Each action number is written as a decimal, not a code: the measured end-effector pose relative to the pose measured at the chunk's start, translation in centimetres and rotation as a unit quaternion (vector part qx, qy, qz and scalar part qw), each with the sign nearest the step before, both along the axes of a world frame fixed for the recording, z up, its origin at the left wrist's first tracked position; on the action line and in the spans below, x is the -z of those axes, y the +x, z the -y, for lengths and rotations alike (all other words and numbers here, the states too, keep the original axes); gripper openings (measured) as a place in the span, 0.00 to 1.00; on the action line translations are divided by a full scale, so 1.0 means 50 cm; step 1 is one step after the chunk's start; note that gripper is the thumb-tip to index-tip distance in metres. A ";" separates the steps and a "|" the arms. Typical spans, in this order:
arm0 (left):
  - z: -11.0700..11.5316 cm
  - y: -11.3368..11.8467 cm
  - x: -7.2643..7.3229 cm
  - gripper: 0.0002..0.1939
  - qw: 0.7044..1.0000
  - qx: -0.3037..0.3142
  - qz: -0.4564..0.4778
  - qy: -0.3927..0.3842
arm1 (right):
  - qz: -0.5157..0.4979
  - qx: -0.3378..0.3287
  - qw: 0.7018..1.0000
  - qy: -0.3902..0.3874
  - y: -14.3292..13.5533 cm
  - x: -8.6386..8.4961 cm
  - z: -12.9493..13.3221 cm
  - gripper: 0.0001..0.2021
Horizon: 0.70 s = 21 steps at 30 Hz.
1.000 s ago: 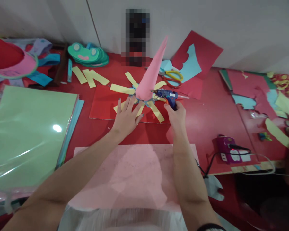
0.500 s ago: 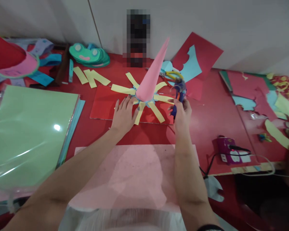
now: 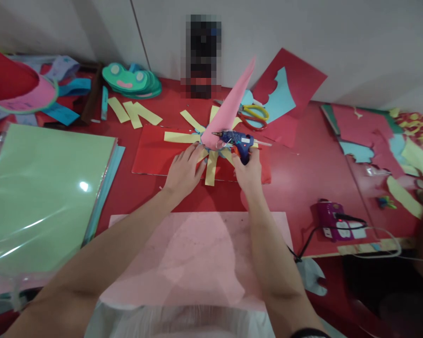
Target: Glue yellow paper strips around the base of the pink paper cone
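A pink paper cone (image 3: 231,105) stands tilted on a red sheet (image 3: 151,152), with yellow paper strips (image 3: 178,137) fanned out around its blue-edged base. My left hand (image 3: 185,170) presses flat on the strips at the cone's near left side. My right hand (image 3: 245,171) grips a blue glue gun (image 3: 237,139) whose nozzle points left at the cone's base.
Scissors (image 3: 253,115) with yellow and red handles lie behind the cone. A wrapped stack of green sheets (image 3: 42,192) fills the left. A pink sheet (image 3: 193,253) lies near me. A purple power strip (image 3: 333,219) with a cable sits at right. Frog cutouts (image 3: 129,80) and paper scraps line the back.
My right hand swung the glue gun away to the right, then brought it back with the nozzle at the cone's base. The cone turned slightly and the left hand shifted with it.
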<state>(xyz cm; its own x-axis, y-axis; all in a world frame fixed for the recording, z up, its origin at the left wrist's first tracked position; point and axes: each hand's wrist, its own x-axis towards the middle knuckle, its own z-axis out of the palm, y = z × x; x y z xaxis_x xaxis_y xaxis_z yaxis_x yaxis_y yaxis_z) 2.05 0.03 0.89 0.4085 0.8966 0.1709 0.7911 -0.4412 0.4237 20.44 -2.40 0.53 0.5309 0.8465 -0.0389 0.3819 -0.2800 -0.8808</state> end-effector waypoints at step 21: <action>0.009 0.008 0.007 0.23 0.994 0.028 -0.102 -0.008 | -0.030 -0.030 0.999 0.030 -0.005 0.014 -0.010 0.20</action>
<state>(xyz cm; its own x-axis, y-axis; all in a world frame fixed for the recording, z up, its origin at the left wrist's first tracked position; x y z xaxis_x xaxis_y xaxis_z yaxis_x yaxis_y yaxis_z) 2.43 -0.40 0.54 0.4828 0.8734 0.0640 0.8358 -0.4814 0.2639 20.20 -1.88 -0.17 0.4771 0.8787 -0.0175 0.3427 -0.2044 -0.9169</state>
